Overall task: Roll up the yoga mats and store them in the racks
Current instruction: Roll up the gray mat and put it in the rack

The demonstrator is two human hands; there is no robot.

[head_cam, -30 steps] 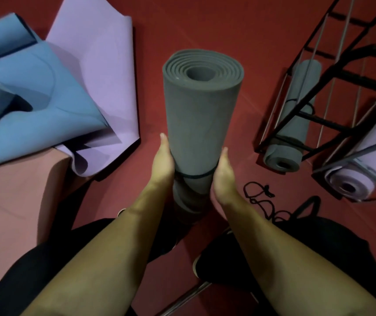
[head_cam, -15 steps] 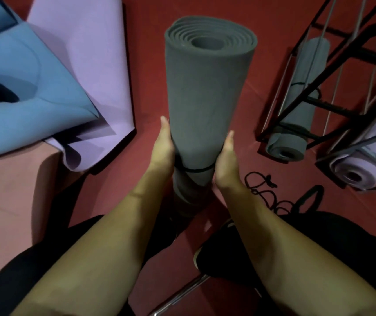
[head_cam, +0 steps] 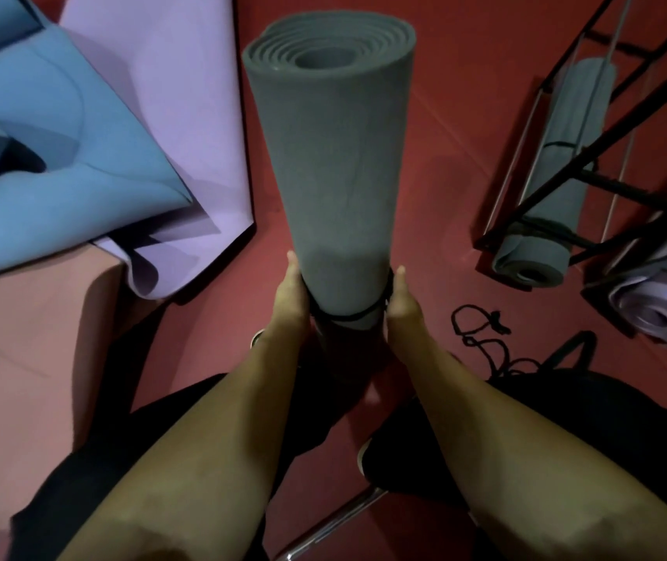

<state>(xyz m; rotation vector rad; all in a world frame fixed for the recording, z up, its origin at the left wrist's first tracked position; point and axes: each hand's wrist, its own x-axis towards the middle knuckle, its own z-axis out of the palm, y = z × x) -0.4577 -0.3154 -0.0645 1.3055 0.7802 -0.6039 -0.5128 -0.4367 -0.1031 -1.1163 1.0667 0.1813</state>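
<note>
A rolled grey yoga mat (head_cam: 336, 155) stands upright in front of me, its spiral end facing up. My left hand (head_cam: 292, 291) and my right hand (head_cam: 400, 303) press against its lower part from either side, where a thin black cord (head_cam: 354, 316) circles it. The roll's bottom end is hidden between my wrists. At the right stands a black metal rack (head_cam: 591, 172) holding a rolled grey mat (head_cam: 554, 204) and a rolled lilac mat (head_cam: 664, 301). Unrolled mats lie on the left: a blue one (head_cam: 60, 155), a lilac one (head_cam: 178, 95) and a pink one (head_cam: 28, 342).
Loose black cords (head_cam: 481, 330) lie on the red floor (head_cam: 453, 115) right of my hands, beside a black bag (head_cam: 574, 419). My dark-clothed legs fill the bottom. A metal bar (head_cam: 336, 520) shows low in the middle.
The grey roll has come up closer to the camera and stands taller in view. Both hands stay at its lower part by the cord.
</note>
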